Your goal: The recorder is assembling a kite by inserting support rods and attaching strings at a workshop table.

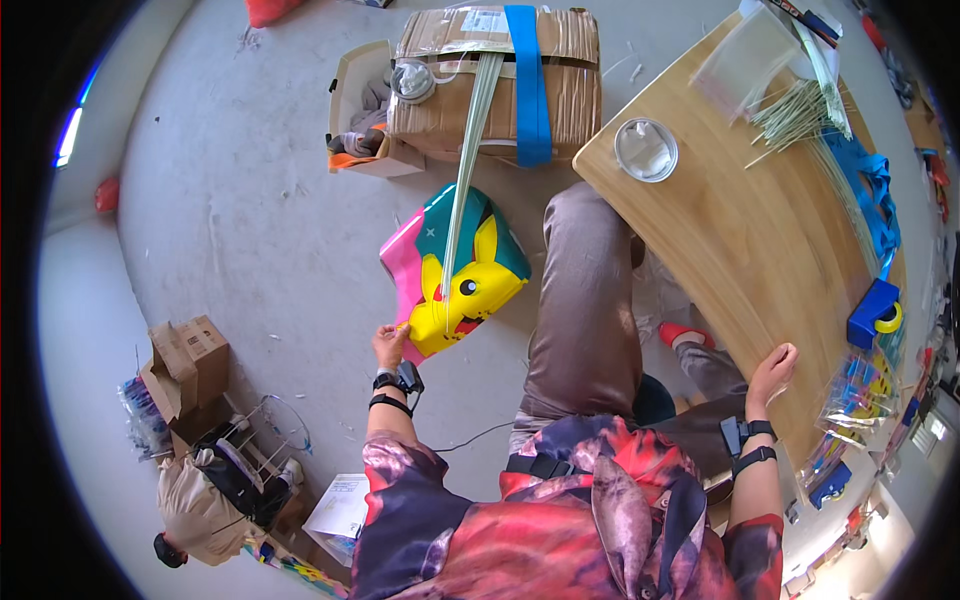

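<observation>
My left hand [390, 345] pinches the lower left corner of a thin printed sheet [490, 292] in yellow, teal and pink, showing a cartoon animal. The sheet hangs slightly bent to the left of my knee. A bundle of long, thin pale rods [470, 150] reaches from a large cardboard box [430, 110] down over the sheet. My right hand [773, 372] is over the near edge of the wooden table [740, 240], fingers curled together. Whatever is between those fingers, if anything, is too small to make out.
Across the box runs a blue strap [528, 90]. On the table are a round tub [646, 150], more thin rods [800, 118], blue ribbon [868, 190] and a blue tape dispenser [873, 314]. Another person [205, 505] sits at lower left, near an open carton [188, 370].
</observation>
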